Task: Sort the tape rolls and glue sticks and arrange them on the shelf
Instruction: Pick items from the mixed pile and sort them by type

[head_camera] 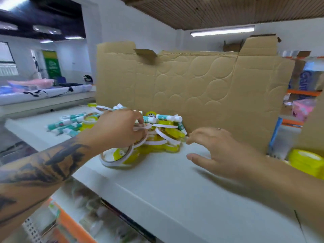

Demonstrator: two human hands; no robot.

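Note:
A mixed pile of white and yellow tape rolls (164, 137) lies on the white shelf top (175, 181), against a cardboard sheet. Teal-and-white glue sticks (66, 126) lie spread to the pile's left, and a few more glue sticks (168, 118) rest on top of the pile. My left hand (119, 128) is over the pile's left side and grips several thin white tape rolls (140, 135) stacked in its fingers. One white roll (114, 159) lies at the near edge of the pile. My right hand (215, 151) hovers just right of the pile, fingers loosely spread, holding nothing.
A tall flattened cardboard sheet (192, 88) stands behind the pile. A stack of yellow tape rolls (306, 160) sits at the far right edge. Lower shelves with stocked goods (73, 216) run below the front edge. Orange racking with boxes (305, 92) is at the right.

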